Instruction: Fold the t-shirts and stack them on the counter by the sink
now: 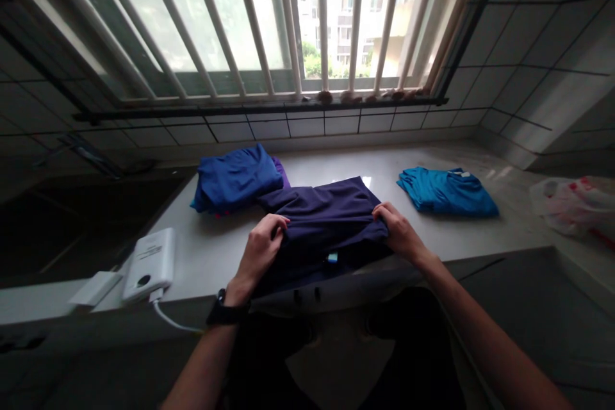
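Observation:
A dark purple garment point(331, 214) with a small light label lies partly spread on the white counter in front of me, its near part at the front edge. My left hand point(262, 246) pinches its left side, fingers closed on the cloth. On the opposite side my right hand point(398, 230) grips the fabric in the same way. Just beyond my left hand rests a folded blue garment point(235, 178), with a bit of purple cloth point(280, 170) showing behind it. Farther right, a folded teal garment point(446, 192) sits apart from the others.
A white power bank point(151, 262) with a cable plugged in stands at the left, beside a small white box point(96, 288). Left of the counter is a dark sink point(86, 218) with a faucet. A plastic bag point(571, 205) lies far right. A barred window point(269, 19) rises behind.

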The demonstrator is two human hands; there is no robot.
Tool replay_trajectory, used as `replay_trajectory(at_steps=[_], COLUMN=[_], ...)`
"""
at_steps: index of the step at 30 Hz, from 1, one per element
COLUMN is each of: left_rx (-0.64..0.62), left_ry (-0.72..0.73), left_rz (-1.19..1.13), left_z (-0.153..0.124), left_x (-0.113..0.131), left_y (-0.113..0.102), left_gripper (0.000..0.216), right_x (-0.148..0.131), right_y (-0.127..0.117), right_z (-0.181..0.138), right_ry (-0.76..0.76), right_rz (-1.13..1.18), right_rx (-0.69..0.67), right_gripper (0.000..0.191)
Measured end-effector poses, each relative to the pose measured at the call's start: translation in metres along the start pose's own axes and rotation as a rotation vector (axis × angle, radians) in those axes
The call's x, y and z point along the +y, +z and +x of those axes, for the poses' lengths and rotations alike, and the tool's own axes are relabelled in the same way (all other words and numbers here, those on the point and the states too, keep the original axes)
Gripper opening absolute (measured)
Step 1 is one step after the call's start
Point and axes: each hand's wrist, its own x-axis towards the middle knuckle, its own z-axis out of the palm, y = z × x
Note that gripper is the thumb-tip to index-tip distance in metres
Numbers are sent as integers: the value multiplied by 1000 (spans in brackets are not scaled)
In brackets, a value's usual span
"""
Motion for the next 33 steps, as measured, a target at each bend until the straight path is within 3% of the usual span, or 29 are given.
replay_trajectory(at_steps=[3,6,9,13,15,17,20,23,24,26,30,33], left_rx=[111,-63,-149,8,7,-1,164,418,450,366,37,-20], left_ry=[-23,-20,-46,-305,-469,-622,-718,-619,-596,-626,-655,-577], left_rz=[4,-27,-66,-184,-365,-590,-716,-643,-620,-551,-320,-179], left_z=[-4,-15,-25,-28,-24,-20,-13,-11,-12,-14,-17,-13], left_x=[8,7,3,3,5,5,1,-9,-11,-14,-6,7], left_y=[-1,2,4,-1,-3,-3,-1,0,0,1,7,13], left_gripper=[20,46,37,29,40,45,44,43,41,38,39,41], right_x=[4,17,30,33,29,26,27,36,40,46,48,42], right_y=[-5,-5,-3,0,5,10,13,9,7,4,3,1], right_z=[3,-4,-11,-6,3,13,26,31,29,23,12,13], right_ry=[-29,-66,-31,258,430,504,490,482,488,519,588,552], right_rz=[-11,-1,10,35,100,208,367,409,395,367,477,607], right_rx=[25,-46,-54,15,28,10,56,226,255,224,66,6], right_gripper=[34,38,33,31,31,41,47,46,45,42,42,44])
